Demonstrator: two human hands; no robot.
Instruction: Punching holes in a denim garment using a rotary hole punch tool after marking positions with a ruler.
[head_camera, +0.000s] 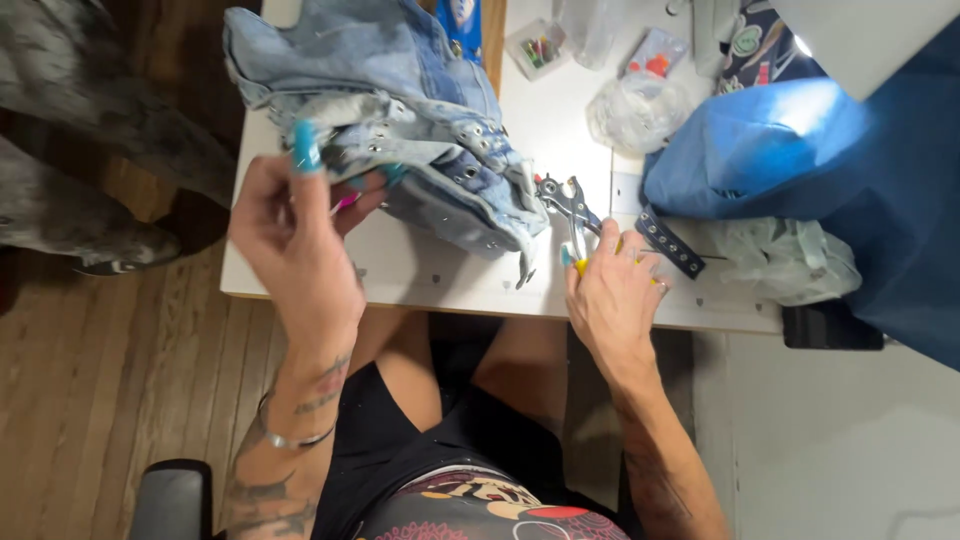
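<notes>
My left hand (295, 235) grips the edge of a light blue denim garment (400, 110) studded with metal eyelets, lifting it above the white table (420, 275). My right hand (615, 295) is closed around the handles of metal eyelet pliers (570, 205), whose jaws point toward the denim's lower right corner. A dark strip with a row of holes (672, 243) lies just right of my right hand.
A blue cloth (800, 150) covers the table's right side. Clear plastic bags (640, 110) and a small box of coloured bits (537, 47) sit at the back. Another crumpled plastic bag (790, 262) lies at the right. Wooden floor (110, 370) lies left of the table.
</notes>
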